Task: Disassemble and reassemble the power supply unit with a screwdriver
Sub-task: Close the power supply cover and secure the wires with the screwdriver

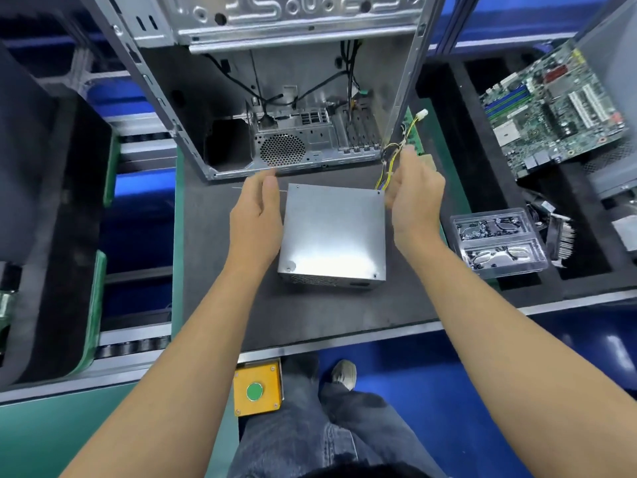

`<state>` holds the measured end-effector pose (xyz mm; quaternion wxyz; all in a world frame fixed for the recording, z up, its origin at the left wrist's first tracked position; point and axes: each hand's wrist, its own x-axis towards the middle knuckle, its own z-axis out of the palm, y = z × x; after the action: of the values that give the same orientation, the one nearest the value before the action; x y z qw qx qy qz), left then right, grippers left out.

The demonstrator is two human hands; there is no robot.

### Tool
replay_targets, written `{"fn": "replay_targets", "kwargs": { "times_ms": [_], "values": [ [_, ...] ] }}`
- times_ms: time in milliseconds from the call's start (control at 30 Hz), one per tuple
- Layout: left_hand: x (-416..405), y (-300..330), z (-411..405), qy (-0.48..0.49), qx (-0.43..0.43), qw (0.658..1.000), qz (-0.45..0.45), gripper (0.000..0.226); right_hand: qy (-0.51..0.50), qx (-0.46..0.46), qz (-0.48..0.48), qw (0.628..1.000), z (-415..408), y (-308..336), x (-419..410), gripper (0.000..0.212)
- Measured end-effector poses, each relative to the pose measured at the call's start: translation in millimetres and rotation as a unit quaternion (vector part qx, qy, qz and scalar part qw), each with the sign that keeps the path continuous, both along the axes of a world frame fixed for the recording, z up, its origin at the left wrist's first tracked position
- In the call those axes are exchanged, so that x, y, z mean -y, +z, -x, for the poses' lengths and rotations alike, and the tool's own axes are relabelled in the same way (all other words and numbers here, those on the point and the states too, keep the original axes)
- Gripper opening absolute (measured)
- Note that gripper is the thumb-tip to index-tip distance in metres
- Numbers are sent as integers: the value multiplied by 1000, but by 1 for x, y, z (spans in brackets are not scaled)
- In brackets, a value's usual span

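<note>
The square grey metal power supply box (332, 232) sits flat on the dark grey foam mat (310, 312), near the middle of the mat and just in front of the open silver metal computer case (275, 98). The case stands at the far edge of the mat.

Your left hand (256, 208) is just beside the left side of the box. Its fingers are straight and close together, with the thumb up. I cannot tell if the palm touches the box wall.

Your right hand (415, 198) is at the far right corner of the box. Its fingers are bent around the bundle of yellow and black wires (391, 160) that comes out of that corner. The wires loop up past your fingertips to a small white plug (422, 115) near the right wall of the case.

A clear plastic tray of small screws (498, 244) lies well to the right of the box, near the right edge of the mat. A green circuit board (555, 105) lies tilted in the black tray at the far right. A yellow box with a green button (256, 391) hangs under the near edge of the bench.
</note>
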<state>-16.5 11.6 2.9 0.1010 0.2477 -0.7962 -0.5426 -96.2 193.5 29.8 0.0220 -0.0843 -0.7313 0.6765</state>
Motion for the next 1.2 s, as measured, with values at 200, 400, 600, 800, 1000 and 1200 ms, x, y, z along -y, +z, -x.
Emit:
{"fn": "replay_targets", "kwargs": {
  "times_ms": [200, 400, 600, 800, 1000, 1200],
  "values": [
    [-4, -23, -2, -58, 88, 991, -86, 36, 54, 134, -192, 971, -15, -39, -21, 30],
    [-8, -29, -5, -71, 101, 989, -87, 38, 122, 36, -210, 969, -34, -50, -5, 28],
    [-8, -33, -2, -93, 95, 984, -118, 37, 141, 63, -272, 950, -34, -55, -6, 35],
    [-11, -37, -2, -74, 84, 977, -181, 35, 131, 49, -236, 962, -35, -56, -6, 29],
    [-3, -33, -6, -72, 91, 961, -251, 31, 143, 63, -254, 954, -30, -52, -12, 24],
    [12, -25, -15, -51, 105, 939, -324, 51, 150, 89, -275, 945, -18, -48, -21, 22]
  ]
}}
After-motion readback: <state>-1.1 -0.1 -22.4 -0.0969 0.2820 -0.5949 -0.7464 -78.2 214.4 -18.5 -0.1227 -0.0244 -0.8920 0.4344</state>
